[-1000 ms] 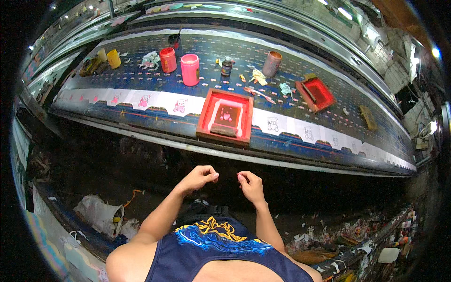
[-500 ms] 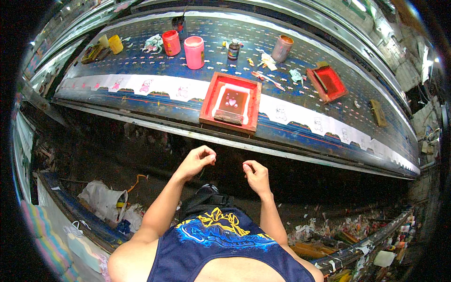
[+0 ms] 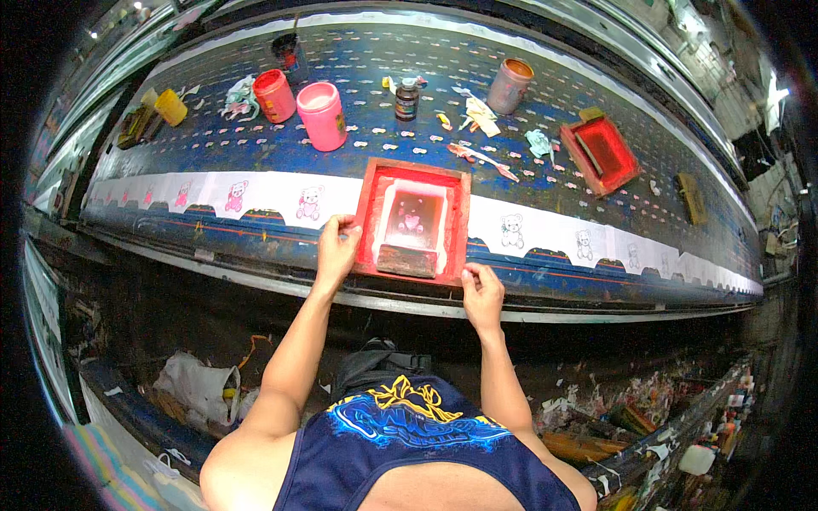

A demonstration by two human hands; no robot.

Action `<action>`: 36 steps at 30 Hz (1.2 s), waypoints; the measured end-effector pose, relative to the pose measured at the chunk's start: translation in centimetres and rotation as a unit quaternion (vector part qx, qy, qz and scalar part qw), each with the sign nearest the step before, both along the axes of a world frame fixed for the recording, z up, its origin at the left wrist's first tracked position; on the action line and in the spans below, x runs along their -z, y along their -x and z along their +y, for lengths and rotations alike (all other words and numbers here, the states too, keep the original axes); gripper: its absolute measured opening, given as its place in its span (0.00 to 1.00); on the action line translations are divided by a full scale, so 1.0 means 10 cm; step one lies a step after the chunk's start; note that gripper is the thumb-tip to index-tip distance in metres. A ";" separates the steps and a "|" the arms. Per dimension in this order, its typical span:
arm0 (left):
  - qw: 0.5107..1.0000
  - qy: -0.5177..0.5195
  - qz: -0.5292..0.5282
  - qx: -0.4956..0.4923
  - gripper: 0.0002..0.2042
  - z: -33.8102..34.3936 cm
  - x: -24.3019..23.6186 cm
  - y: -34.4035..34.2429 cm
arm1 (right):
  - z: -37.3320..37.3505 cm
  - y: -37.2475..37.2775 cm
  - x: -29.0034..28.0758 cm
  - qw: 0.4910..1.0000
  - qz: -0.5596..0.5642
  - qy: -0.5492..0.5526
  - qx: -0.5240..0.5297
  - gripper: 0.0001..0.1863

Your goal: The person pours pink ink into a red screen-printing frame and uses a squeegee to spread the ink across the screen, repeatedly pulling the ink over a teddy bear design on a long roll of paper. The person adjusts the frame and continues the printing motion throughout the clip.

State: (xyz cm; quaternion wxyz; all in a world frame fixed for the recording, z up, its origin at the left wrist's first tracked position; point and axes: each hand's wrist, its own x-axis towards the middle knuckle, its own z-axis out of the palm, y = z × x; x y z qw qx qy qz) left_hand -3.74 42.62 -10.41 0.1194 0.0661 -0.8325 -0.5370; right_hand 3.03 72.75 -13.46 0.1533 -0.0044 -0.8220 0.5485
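A red-stained wooden screen-printing frame [image 3: 417, 169] lies over the strip of white pieces near the table's front edge. Pink-red ink covers its mesh, and a wooden squeegee [image 3: 407, 261] rests across the near end inside. My left hand [image 3: 338, 249] pinches the frame's left side. At its near right corner, the fingers of my right hand [image 3: 483, 298] are closed on the edge. Left of the frame, a white piece [image 3: 310, 203] carries a bear outline with pink filled in. The bear on the white piece [image 3: 511, 228] to the right is outline only.
Beyond the frame stand a pink jar [image 3: 322, 119], a red jar [image 3: 273, 97], a dark bottle [image 3: 406, 100] and a brownish jar [image 3: 511, 85]. A second red frame [image 3: 601, 155] sits at the right. Crumpled rags [image 3: 481, 117] and a yellow cup [image 3: 171, 108] are also on the long table.
Both hands have moved forward from in front of the table onto the frame's sides. The view has shifted, so the table appears nearer.
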 end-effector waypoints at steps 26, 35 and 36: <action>0.999 -0.012 0.007 0.029 0.33 1.66 0.31 0.34 | 1.42 0.42 0.33 0.994 -0.021 -0.077 0.077 0.16; 0.998 -0.034 -0.029 0.035 0.34 2.36 0.53 0.29 | 2.20 0.33 0.47 0.994 -0.037 -0.084 0.059 0.15; 0.999 -0.026 -0.031 0.035 0.34 2.39 0.49 0.28 | 2.22 0.33 0.47 0.995 -0.038 -0.082 0.053 0.15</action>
